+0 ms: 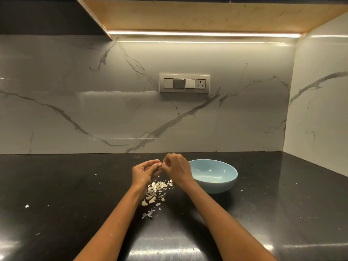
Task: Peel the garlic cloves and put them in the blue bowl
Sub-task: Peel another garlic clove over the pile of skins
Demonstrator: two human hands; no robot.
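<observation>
While a garlic clove [159,165] is pinched between the left hand [143,171] and the right hand [176,167], it could slip past the blue bowl [214,175] just right of them.

One camera only, worn on my head, wide-angle. It looks forward and down over my forearms onto the dark surface [75,185], hands near mid-frame, and faces the marble wall [94,110] square on, taking in the cabinet underside [207,16] above.
</observation>
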